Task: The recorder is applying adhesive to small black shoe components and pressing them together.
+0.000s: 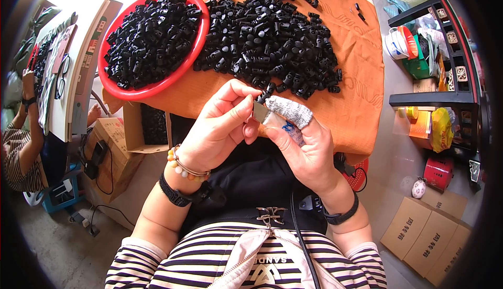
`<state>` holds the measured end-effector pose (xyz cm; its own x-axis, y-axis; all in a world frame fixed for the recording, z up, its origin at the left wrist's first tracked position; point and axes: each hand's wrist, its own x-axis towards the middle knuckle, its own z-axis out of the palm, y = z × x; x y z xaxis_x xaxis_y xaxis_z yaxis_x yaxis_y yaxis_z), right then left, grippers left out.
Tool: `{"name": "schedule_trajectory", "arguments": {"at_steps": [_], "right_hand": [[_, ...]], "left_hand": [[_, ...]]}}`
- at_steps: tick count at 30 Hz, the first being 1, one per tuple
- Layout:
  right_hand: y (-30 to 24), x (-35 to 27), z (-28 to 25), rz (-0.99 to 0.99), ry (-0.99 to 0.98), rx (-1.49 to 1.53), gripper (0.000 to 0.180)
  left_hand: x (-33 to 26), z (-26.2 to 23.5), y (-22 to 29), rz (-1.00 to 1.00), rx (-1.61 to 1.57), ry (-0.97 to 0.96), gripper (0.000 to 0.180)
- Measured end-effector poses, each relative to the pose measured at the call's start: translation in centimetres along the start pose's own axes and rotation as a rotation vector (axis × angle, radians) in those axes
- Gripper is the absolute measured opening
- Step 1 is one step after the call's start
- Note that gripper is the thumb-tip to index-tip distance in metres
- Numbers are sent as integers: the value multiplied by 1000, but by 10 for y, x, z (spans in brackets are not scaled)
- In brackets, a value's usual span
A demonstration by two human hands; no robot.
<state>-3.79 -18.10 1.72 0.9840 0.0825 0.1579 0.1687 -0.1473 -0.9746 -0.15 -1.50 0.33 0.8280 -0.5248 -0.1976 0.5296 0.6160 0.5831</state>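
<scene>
Fingers of the left hand pinch a small black plastic part against a grey blade-like piece; the right hand, its thumb in a knitted grey finger cot, grips that piece too; both hands meet just below the loose pile of black parts on the orange cloth; a red basin of the same parts sits left of the pile
</scene>
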Motion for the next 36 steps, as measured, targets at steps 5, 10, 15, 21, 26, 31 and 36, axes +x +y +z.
{"name": "schedule_trajectory", "arguments": {"at_steps": [5,10,15,21,26,31,36], "right_hand": [[-3,1,-1,3,-10,-21,26],[-1,2,0,-1,-3,-18,25],[2,2,2,-32,32,-41,25],[2,-2,0,37,-5,14,30],[3,-2,1,-12,7,-4,32],[2,0,1,-11,5,1,31],[1,0,1,-6,-4,12,30]], "left_hand": [[0,1,1,-11,-6,18,18],[1,-3,-1,-1,-7,1,18],[1,0,0,-4,3,35,19],[1,1,1,-24,-18,-18,18],[2,0,0,-23,-20,-15,18],[1,-1,1,-19,-13,-26,18],[2,-2,2,-16,-18,-40,18]]}}
